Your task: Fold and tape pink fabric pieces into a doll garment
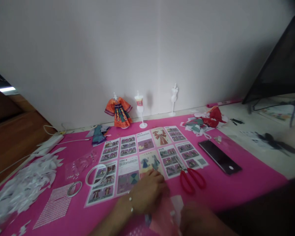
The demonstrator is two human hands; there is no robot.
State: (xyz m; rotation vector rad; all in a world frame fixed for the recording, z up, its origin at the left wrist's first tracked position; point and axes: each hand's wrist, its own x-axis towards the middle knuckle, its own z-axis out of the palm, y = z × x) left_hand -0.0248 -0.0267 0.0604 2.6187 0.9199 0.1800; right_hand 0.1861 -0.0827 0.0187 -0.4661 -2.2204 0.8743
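Note:
My left hand [151, 186], with a beaded bracelet at the wrist, is closed with curled fingers over a piece of pink fabric [162, 214] near the table's front. At the lower edge my right hand [199, 219] is smeared by motion, close to the fabric's right side; its fingers are unclear. A pale scrap [178, 203] sits between the hands. Just beyond them lies an instruction sheet [127, 161] with pictures of small garments. Red-handled scissors [191, 180] rest partly on its right side.
Behind stand a mannequin in an orange robe [119, 111], a partly dressed mannequin [139, 103] and a bare one [174, 95]. A phone [220, 156] and fabric scraps [206, 121] are right. Left are tape rolls [88, 178], a gem sheet [55, 205], paper scraps [27, 183] and a power strip [48, 144].

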